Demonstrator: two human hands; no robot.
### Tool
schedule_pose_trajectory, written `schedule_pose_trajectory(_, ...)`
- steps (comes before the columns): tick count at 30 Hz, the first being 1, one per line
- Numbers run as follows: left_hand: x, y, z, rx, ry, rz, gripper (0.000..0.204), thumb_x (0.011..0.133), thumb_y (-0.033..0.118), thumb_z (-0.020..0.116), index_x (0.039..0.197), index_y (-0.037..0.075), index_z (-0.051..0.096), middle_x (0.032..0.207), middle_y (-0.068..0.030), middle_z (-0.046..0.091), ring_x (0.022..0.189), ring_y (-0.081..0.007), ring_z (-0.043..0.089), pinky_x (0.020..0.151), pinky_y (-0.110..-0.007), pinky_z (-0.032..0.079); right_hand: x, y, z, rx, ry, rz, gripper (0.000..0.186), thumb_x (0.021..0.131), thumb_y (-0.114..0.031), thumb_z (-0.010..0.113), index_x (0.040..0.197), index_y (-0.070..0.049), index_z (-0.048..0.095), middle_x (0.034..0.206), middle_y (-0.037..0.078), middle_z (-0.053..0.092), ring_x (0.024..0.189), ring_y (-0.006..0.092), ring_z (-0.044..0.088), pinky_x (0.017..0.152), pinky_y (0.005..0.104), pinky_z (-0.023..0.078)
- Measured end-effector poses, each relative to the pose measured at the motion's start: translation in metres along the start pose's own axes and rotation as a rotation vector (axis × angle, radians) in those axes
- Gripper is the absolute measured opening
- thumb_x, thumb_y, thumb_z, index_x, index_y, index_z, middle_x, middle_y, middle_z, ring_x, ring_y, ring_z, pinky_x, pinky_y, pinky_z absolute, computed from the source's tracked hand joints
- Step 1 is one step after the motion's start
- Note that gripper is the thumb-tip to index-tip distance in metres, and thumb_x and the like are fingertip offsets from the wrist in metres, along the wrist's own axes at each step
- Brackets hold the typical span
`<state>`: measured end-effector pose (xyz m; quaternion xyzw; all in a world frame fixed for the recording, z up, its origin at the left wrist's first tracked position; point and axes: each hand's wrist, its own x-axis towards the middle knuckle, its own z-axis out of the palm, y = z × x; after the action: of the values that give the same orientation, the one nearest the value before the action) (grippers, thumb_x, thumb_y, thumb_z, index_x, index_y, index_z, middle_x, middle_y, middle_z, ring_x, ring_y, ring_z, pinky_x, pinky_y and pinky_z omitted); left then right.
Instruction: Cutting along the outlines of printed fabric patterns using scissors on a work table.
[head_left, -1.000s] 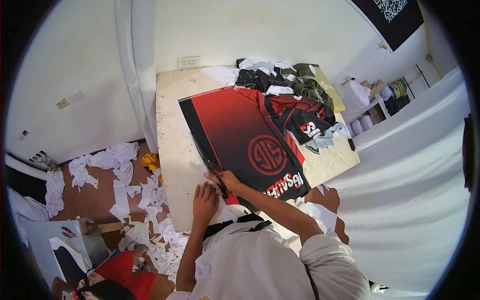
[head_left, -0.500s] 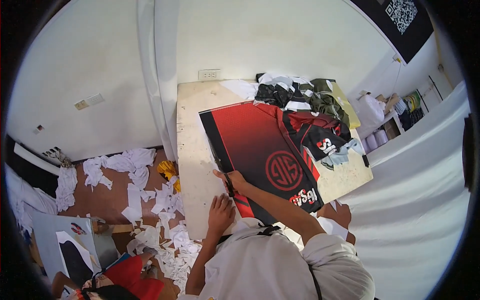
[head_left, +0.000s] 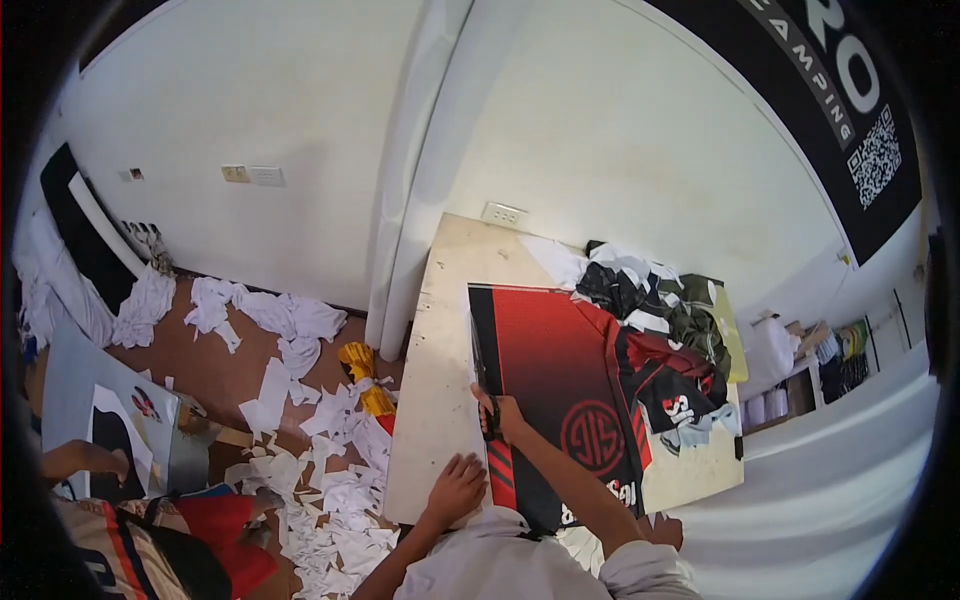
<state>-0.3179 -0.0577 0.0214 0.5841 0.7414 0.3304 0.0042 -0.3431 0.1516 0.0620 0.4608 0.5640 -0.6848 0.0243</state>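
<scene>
My right hand [head_left: 501, 418] grips black scissors [head_left: 489, 424] at the left edge of a red-and-black printed fabric panel [head_left: 545, 370], their blades pointing toward the panel's far end. My left hand [head_left: 458, 485] lies palm down on the pale wooden table [head_left: 430, 350], just below and left of the scissors, fingers extended near that edge. Beside the panel on the right sits a bunched dark-and-red printed piece [head_left: 670, 400] with light grey cloth under it. Whether the scissors' blades are apart is too small to tell.
Piled dark, white and olive cloth [head_left: 650, 300] lies at the table's back. White scraps [head_left: 330, 470] litter the floor at left, near yellow cloth [head_left: 365, 380]. A co-worker's hand [head_left: 100, 462] is over a grey board [head_left: 70, 360]. A white curtain [head_left: 820, 500] hangs at right.
My view has swung up and leftward, so the table appears lower and more to the right. The scissors sit farther along the panel's left edge. My left hand stays palm down.
</scene>
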Motion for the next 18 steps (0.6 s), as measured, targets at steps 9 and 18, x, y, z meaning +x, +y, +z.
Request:
schedule_pose_trajectory(9, 0.009, -0.003, 0.000, -0.020, 0.004, -0.015, 0.023, 0.083, 0.021, 0.070, 0.101, 0.007, 0.068, 0.118, -0.0077, 0.063, 0.122, -0.0275, 0.055, 0.108, -0.048, 0.042, 0.029, -0.030, -0.004, 0.006, -0.044, 0.001, 0.062, 0.074, -0.068, 0.076, 0.062, -0.013, 0.050, 0.058, 0.001, 0.052, 0.047, 0.0154, 0.054, 0.048, 0.0288, 0.048)
schedule_pose_trajectory(18, 0.007, -0.001, 0.000, -0.012, 0.012, -0.009, 0.022, 0.081, 0.020, 0.073, 0.099, 0.008, 0.069, 0.114, -0.0083, 0.065, 0.120, -0.0280, 0.058, 0.104, -0.049, 0.045, 0.044, -0.050, 0.000, 0.013, -0.082, -0.056, 0.066, 0.073, -0.071, 0.075, 0.056, -0.012, 0.050, 0.051, 0.005, 0.054, 0.041, 0.0169, 0.055, 0.040, 0.0283, 0.042)
